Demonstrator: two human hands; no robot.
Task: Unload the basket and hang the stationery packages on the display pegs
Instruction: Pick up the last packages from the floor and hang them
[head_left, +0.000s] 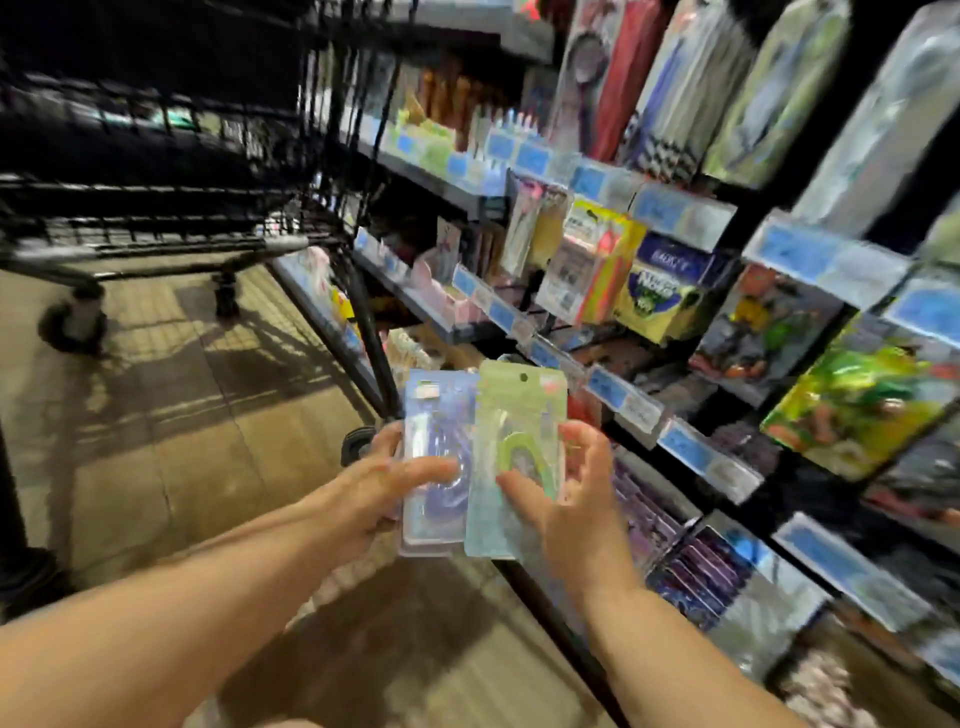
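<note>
Shop aisle, dim light, picture blurred throughout. Brown tiled floor (171, 415) at left; a black wire cart (156, 208) on castors stands on it, upper left. Black display rack (779, 218) fills the right side, hung with packaged goods on several rows, each row fronted by blue price tags (795, 249); print is too blurred to read.

Both bare forearms reach forward at lower centre. Left hand (384, 483) holds a bluish-purple blister package (441, 462): thumb across its front, fingers behind, grip closed on it. Right hand (566, 499) holds a pale green package (519, 415) with a hang hole at its top, thumb on the front, fingers curled round its right edge, grip closed on it. Green package overlaps the right edge of the purple one. Both are upright, in front of the rack's lower rows, on no peg.
</note>
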